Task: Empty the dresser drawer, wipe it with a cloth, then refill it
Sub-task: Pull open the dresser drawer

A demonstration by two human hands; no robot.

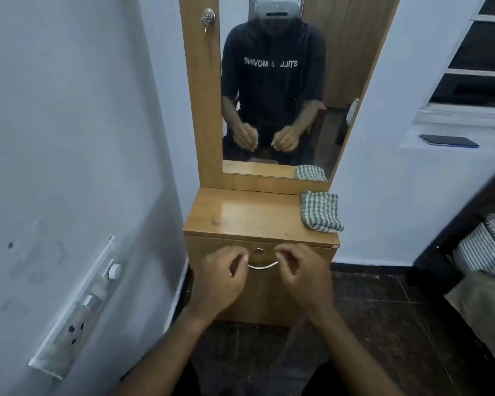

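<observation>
Pale walls flank a narrow wooden dresser (257,215) with a tall mirror (277,81) rising at its back. Grip status: neither hand holds anything. The left hand (220,278) hovers in front of the drawer (262,281), fingers loosely curled, forefinger and thumb close together near the left end of the handle (263,266); whether a fingertip touches the metal cannot be told. The right hand (300,277) mirrors it at the handle's right end, likewise curled and empty.

Outward from the hands: the curved metal handle sits between them, with a round keyhole (258,250) just above it at 12 o'clock. The drawer front appears fully closed, flush under the dresser top; its contents are hidden. A folded green-checked cloth (322,211) lies on the dresser top at about 1 o'clock from the hands, against the right edge.

Further out: a switchboard (80,304) on the wall at 9 o'clock, a dark phone (449,140) on a ledge at 2 o'clock, striped bedding (483,244) at 3 o'clock.

Assessment: the task stands at its very start, with the drawer not yet opened. The next move calls for a firm hold on the handle and a straight pull toward the body.
</observation>
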